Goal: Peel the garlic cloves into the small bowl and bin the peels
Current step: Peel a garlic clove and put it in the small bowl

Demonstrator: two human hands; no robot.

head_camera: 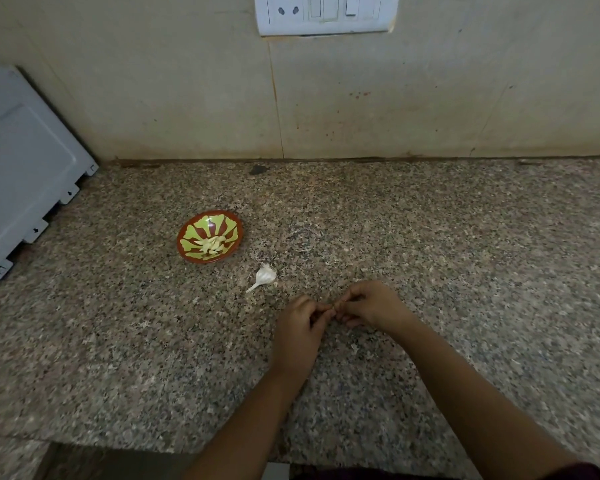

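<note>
Front edge of the speckled stone tabletop (465, 271) runs beneath both forearms. Left hand (297, 327) and right hand (371, 304) meet just above the surface. Each grip is closed, fingertips pinching one small item (330, 308) between them; it is too hidden to identify. A garlic bulb (265, 276) lies just beyond and left of the hands, apart from them. Further left stands the small bowl (191, 233), red with a yellow-green pattern, holding peeled cloves (212, 244). Open surface extends right of the hands to the wall (395, 98). A white appliance (25, 161) occupies the far left; its tabs bear small black arrow marks. A switch plate (326, 13) sits on the wall.
</note>
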